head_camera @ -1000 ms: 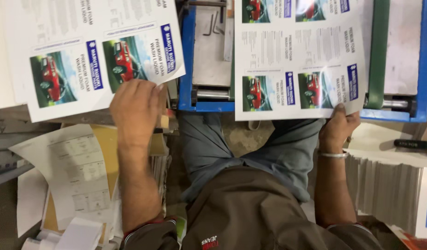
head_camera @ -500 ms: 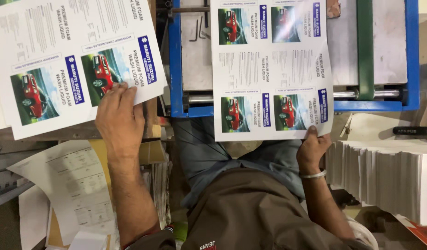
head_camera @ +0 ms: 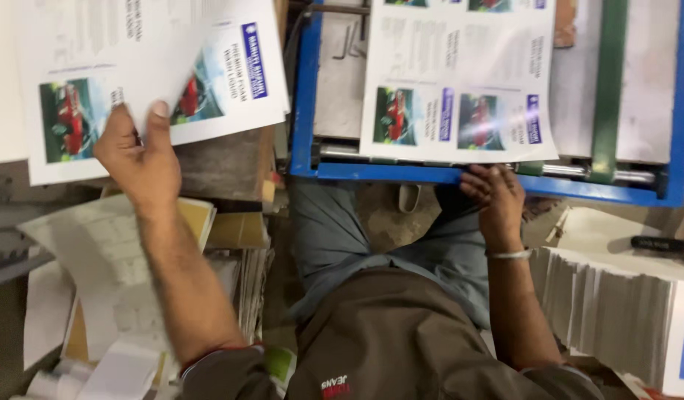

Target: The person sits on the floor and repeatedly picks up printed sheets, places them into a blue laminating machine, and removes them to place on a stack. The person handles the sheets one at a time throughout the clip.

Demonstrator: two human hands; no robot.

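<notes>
Standing beside the seated person, an onlooker sees, at far left, the left hand [head_camera: 138, 159] raised over a stack of printed sheets [head_camera: 53, 118], its thumb and fingers pinched shut on the lower edge of the top printed sheet [head_camera: 216, 81], which peels up and bows away from the pile. Below that hand lie loose pale papers [head_camera: 97, 259] and yellowish card [head_camera: 234, 230] spread on a cluttered surface. At centre, the blue frame [head_camera: 305, 111] of a machine table bounds a flat bed, with the person's grey-trousered knees under its front rail. On the bed rests a second printed sheet [head_camera: 460, 81] bearing small red-car pictures and blue panels; the right hand [head_camera: 497, 196], a thin bangle at its wrist, meets that sheet's lower edge at the rail, fingers curled, though whether they clamp the paper or merely press against it cannot be told. A green bar [head_camera: 609, 81] crosses the bed further right, and a thick white paper stack [head_camera: 616, 311] stands at the far right with a dark pen-like tool [head_camera: 664, 243] beside it. The sheets look light, thin, limp and glossy, so likely to slip and crease; a hold at an edge or corner, pinched flat, suits them best.
</notes>
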